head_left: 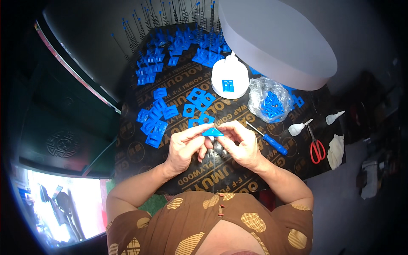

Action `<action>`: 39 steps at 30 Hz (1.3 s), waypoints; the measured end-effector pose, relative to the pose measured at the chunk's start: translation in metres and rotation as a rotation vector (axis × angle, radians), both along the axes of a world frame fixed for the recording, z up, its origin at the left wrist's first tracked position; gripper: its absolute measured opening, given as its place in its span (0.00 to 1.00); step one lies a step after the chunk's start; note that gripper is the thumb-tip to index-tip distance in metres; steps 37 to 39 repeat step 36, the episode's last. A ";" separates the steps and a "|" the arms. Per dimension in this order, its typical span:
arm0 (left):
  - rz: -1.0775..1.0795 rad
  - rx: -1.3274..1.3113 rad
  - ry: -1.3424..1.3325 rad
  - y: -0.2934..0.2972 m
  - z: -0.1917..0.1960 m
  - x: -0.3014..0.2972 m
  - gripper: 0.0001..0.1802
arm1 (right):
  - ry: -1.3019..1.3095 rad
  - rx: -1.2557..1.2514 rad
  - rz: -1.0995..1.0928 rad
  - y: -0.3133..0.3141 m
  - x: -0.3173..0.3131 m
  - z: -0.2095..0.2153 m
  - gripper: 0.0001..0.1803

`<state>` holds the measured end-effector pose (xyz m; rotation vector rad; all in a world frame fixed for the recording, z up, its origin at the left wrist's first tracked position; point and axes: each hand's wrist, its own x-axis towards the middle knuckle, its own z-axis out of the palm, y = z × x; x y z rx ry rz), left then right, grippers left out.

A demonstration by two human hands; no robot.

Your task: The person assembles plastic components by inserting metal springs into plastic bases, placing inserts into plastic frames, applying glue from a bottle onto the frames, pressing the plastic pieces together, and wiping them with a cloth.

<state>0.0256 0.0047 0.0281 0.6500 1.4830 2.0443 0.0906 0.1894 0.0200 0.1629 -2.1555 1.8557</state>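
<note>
Left hand and right hand both pinching blue clip at frame centre; seeming light, stiff plastic; gripping ends likely best.

Crumpled clear plastic bag of blue parts on the dark board, right of the white dome-shaped holder

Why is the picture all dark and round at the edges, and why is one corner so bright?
Head view: the fisheye lens bends the black plywood board and darkens the rim into a round frame; the lower left corner glares white, washed out by daylight; the middle is evenly lit, so the left hand, right hand and small blue plastic piece look fairly sharp.
</note>
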 end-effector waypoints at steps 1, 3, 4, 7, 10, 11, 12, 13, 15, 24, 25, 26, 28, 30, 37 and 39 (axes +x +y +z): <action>-0.002 0.067 -0.067 -0.001 -0.001 -0.001 0.17 | -0.005 0.030 0.016 0.001 0.000 0.000 0.15; 0.003 0.138 -0.133 -0.001 -0.005 -0.003 0.17 | 0.011 0.037 0.026 -0.001 -0.002 0.002 0.16; 0.001 0.138 -0.133 0.000 -0.005 -0.003 0.17 | 0.028 0.044 0.037 -0.002 -0.002 0.002 0.17; 0.080 0.015 -0.045 0.001 -0.006 -0.003 0.17 | -0.088 0.060 0.103 0.000 -0.001 0.005 0.18; 0.089 -0.003 -0.002 0.003 -0.006 -0.003 0.18 | -0.063 0.075 0.120 0.001 -0.003 0.001 0.20; 0.110 0.007 -0.034 0.005 -0.003 -0.002 0.19 | -0.064 0.075 0.119 0.001 -0.003 -0.001 0.20; 0.134 0.018 -0.067 0.006 -0.001 -0.001 0.20 | -0.034 0.071 0.126 0.001 -0.004 -0.002 0.21; 0.135 0.018 -0.067 0.006 -0.001 -0.001 0.20 | -0.005 0.066 0.134 0.000 -0.005 -0.004 0.21; 0.093 0.015 -0.110 0.005 -0.002 -0.003 0.21 | 0.003 -0.021 0.125 -0.002 -0.006 -0.008 0.20; 0.043 -0.035 0.037 0.005 -0.002 0.001 0.20 | -0.252 -0.180 0.054 0.000 -0.001 0.010 0.12; 0.043 -0.035 0.036 0.005 -0.002 0.002 0.20 | -0.270 -0.178 0.051 0.000 -0.001 0.010 0.12; 0.038 -0.037 0.027 0.006 -0.001 0.003 0.20 | -0.289 -0.175 0.047 0.000 0.000 0.009 0.11; 0.035 -0.040 0.016 0.005 -0.001 0.003 0.20 | -0.297 -0.191 0.047 0.001 0.000 0.009 0.11; -0.005 -0.063 0.013 0.003 -0.002 -0.001 0.19 | -0.304 -0.206 0.047 0.001 0.000 0.007 0.11; -0.062 -0.084 -0.153 0.001 -0.006 -0.003 0.19 | -0.260 -0.110 0.032 0.004 -0.001 0.001 0.11; -0.062 -0.084 -0.153 0.001 -0.006 -0.003 0.19 | -0.260 -0.110 0.032 0.004 -0.001 0.001 0.11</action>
